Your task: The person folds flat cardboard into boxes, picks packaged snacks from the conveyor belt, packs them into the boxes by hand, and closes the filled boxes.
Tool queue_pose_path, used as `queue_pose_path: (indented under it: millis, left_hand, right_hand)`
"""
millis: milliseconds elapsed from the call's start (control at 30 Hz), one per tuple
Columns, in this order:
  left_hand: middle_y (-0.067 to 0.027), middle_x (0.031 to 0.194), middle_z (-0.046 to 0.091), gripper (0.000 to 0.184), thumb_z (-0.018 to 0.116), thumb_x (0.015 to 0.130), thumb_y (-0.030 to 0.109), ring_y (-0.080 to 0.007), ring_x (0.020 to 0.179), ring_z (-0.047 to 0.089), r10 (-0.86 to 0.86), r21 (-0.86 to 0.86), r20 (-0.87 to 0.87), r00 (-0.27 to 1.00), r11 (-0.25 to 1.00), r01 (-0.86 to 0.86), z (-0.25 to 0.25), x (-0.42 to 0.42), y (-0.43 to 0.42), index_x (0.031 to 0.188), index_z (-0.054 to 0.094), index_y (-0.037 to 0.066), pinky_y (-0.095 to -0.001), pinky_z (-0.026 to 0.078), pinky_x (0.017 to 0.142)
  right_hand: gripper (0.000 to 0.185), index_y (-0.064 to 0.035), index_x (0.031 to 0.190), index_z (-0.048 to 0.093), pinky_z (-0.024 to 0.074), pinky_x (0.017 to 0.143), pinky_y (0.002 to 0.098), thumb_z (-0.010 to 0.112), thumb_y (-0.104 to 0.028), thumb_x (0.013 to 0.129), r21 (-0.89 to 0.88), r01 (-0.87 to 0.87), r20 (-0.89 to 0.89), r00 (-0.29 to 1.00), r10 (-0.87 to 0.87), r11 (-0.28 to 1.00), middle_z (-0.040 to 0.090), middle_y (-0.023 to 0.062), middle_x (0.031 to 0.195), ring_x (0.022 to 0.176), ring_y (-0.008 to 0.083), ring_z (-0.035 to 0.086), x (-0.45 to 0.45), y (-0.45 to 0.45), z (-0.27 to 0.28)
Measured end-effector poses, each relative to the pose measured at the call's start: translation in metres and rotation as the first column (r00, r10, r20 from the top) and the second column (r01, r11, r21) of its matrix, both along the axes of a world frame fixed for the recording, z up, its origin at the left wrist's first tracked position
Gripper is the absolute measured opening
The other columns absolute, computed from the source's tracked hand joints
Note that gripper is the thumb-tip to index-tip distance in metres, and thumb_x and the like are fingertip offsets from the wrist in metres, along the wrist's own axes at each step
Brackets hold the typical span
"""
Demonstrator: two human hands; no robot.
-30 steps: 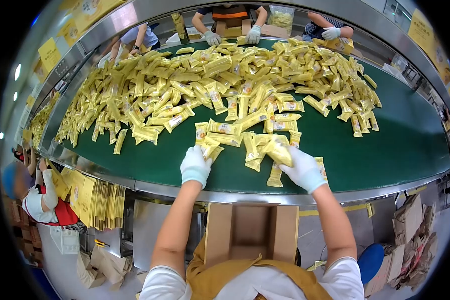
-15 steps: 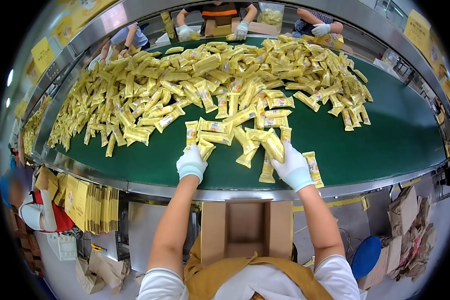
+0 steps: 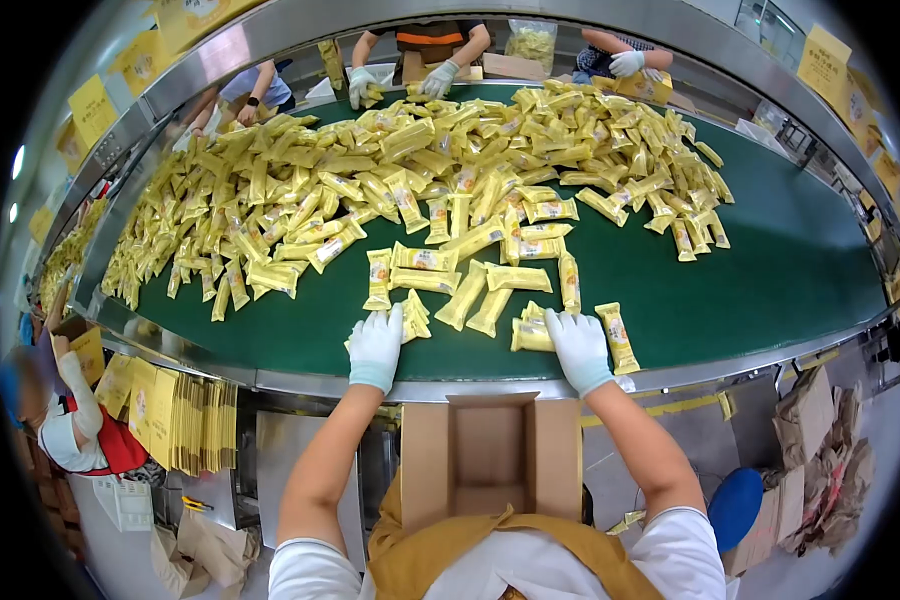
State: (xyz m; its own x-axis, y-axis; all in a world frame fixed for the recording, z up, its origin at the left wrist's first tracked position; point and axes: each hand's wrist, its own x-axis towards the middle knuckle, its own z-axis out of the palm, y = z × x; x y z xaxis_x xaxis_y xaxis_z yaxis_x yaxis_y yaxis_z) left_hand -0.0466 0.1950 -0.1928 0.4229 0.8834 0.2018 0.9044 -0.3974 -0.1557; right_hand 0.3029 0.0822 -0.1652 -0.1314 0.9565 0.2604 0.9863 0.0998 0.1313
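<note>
My left hand (image 3: pixel 376 345), in a white glove, is closed over small yellow snack packets (image 3: pixel 415 316) near the belt's front edge; a yellow end pokes out on its left. Gloved alike, my right hand (image 3: pixel 578 348) has its fingers bent against the right ends of a few stacked packets (image 3: pixel 532 332). Between the hands several packets lie loose, two of them slanting (image 3: pixel 463 296) and one lying crosswise (image 3: pixel 518 277). A single packet (image 3: pixel 618 338) lies just right of my right hand. The undersides of both hands' fingers are hidden.
A big heap of packets (image 3: pixel 300 190) covers the back and left of the green belt (image 3: pixel 800 250). An open cardboard box (image 3: pixel 430 470) stands before me, below the metal edge. Co-workers' gloved hands (image 3: pixel 440 78) are across the belt. Folded cartons (image 3: pixel 185 415) stand at left.
My right hand has let go of the packet it held up and moved down to stacked packets. A packet now lies crosswise between my hands. My left hand has shifted slightly toward me.
</note>
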Motion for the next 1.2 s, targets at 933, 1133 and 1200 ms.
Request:
queue_pose_path:
  millis: [933, 1133, 1200]
  left_hand:
    - [-0.0112, 0.113, 0.069, 0.072, 0.079, 0.082, 0.046, -0.0198, 0.091, 0.067, 0.486, -0.71, 0.704, 0.518, 0.456, 0.537, 0.084, 0.124, 0.037, 0.132, 0.057, -0.001, -0.0324, 0.053, 0.086]
    - [-0.0165, 0.111, 0.072, 0.08, 0.08, 0.068, 0.065, -0.0257, 0.101, 0.069, 0.246, -0.825, 0.497, 0.832, 0.43, 0.365, 0.09, 0.142, 0.057, 0.116, 0.071, 0.0, -0.0348, 0.052, 0.09]
    - [-0.0137, 0.103, 0.075, 0.074, 0.077, 0.066, 0.069, -0.0301, 0.094, 0.07, 0.074, -0.765, 0.436, 0.897, 0.555, 0.326, 0.075, 0.129, 0.056, 0.111, 0.074, 0.011, -0.0386, 0.053, 0.087]
  right_hand:
    - [0.1, 0.0018, 0.127, 0.061, 0.0438, 0.104, 0.0453, 0.078, -0.07, 0.059, -0.534, 0.476, -0.3, 0.666, -0.683, 0.699, 0.052, 0.0232, 0.135, 0.123, 0.0427, 0.051, 0.04, -0.017, 0.023]
    - [0.099, -0.0002, 0.131, 0.058, 0.0343, 0.113, 0.0474, 0.082, -0.063, 0.059, -0.369, 0.064, -0.4, 0.89, -0.221, 0.927, 0.044, 0.0272, 0.146, 0.133, 0.0435, 0.042, 0.039, -0.05, 0.025]
    - [0.1, 0.001, 0.133, 0.057, 0.0338, 0.114, 0.0467, 0.082, -0.063, 0.06, -0.386, -0.036, -0.467, 0.869, -0.162, 0.922, 0.044, 0.0292, 0.146, 0.133, 0.0455, 0.042, 0.049, -0.053, 0.028]
